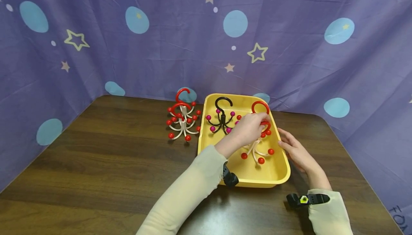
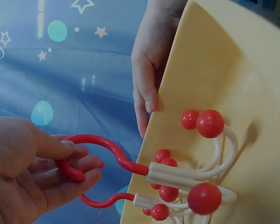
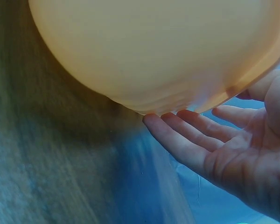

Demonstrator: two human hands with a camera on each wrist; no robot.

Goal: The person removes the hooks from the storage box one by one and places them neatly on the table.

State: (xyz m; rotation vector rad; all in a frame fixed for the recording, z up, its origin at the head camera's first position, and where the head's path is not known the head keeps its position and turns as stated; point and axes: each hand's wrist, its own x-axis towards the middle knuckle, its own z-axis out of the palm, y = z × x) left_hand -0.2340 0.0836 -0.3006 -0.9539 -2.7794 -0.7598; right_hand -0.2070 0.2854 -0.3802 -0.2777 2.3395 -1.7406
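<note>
My left hand (image 1: 248, 127) is over the yellow tray (image 1: 257, 184). Its thumb and fingers grip the red hook (image 2: 105, 142) of a white multi-arm hanger (image 1: 254, 148), whose curved prongs end in red balls. In the left wrist view this hanger lies over the tray's inside. Behind it, a second red-hooked hanger (image 1: 259, 105) is partly hidden by the left hand. A black hanger (image 1: 223, 120) with magenta balls stands in the tray's left part. My right hand (image 1: 297, 153) touches the tray's right outer side, fingers extended, as the right wrist view (image 3: 242, 158) shows.
Left of the tray, two white hangers with red hooks stand on the brown wooden table (image 1: 112, 163), the nearer one (image 1: 183, 126) overlapping the farther (image 1: 184, 109). A purple curtain (image 1: 180, 42) with stars and blue dots hangs behind the table.
</note>
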